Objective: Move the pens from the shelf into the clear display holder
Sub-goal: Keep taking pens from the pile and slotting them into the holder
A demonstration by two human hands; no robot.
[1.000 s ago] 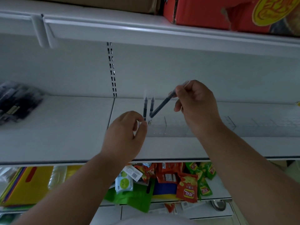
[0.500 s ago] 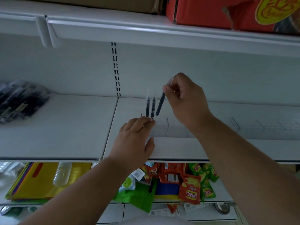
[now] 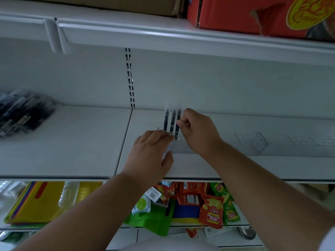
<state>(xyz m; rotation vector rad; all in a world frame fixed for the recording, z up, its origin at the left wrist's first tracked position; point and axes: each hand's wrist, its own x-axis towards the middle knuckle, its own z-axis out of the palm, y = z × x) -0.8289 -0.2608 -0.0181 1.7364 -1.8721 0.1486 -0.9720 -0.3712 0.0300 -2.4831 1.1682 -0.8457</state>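
Observation:
Three dark pens with clear caps stand upright side by side in the left end of the clear display holder on the white shelf. My right hand pinches the rightmost pen by its barrel. My left hand lies on the holder's left front, its straight fingers touching the foot of the leftmost pen and the middle pen. A heap of dark pens lies on the shelf at the far left, blurred.
The holder's clear slots run on to the right. An upper shelf edge overhangs, with a red carton on it. Snack packets and yellow folders fill the shelf below.
My right hand has swung the slanted pen upright and lowered it into the holder beside the two standing pens. My left hand has opened and settled flat against the holder's front.

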